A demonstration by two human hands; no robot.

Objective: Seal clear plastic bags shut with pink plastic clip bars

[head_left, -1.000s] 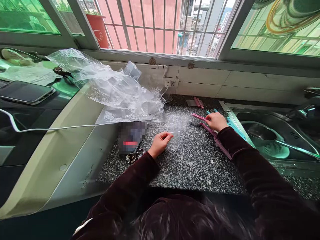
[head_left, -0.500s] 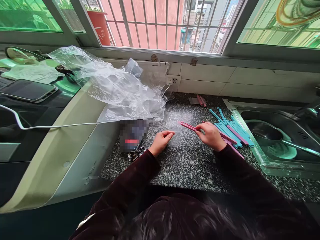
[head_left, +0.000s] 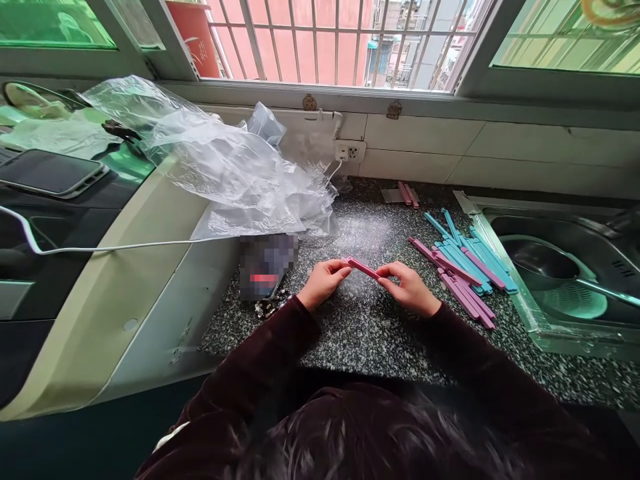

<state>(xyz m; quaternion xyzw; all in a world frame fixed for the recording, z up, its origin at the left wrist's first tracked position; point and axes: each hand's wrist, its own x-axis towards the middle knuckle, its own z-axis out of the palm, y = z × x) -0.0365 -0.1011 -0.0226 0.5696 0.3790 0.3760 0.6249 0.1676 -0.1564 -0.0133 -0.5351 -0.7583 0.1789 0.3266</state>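
Observation:
A pink bag-sealing clip (head_left: 363, 269) spans the gap between my hands above the counter. My right hand (head_left: 407, 288) pinches its right end with thumb and fingers. At the clip's left end, my left hand (head_left: 324, 283) is closed in a pinch on a small clear plastic bag, which now barely shows against the speckled stone. Whether the left fingertips also grip the clip is hard to make out. To the right of my right hand lies a loose pile of pink clips (head_left: 463, 297) and blue clips (head_left: 457, 257).
A crumpled clear plastic sheet (head_left: 240, 173) covers the back left, above a dark blurred-out object (head_left: 267, 267). A white cable (head_left: 125, 248) runs across the left side. Two pink clips (head_left: 409, 195) lie near the wall. The sink (head_left: 537, 327) with a pan (head_left: 540, 259) is right.
My right hand took a pink clip from the pile and carried it left to my left hand. The left hand has stayed nearly in place, and the bag in it is less visible.

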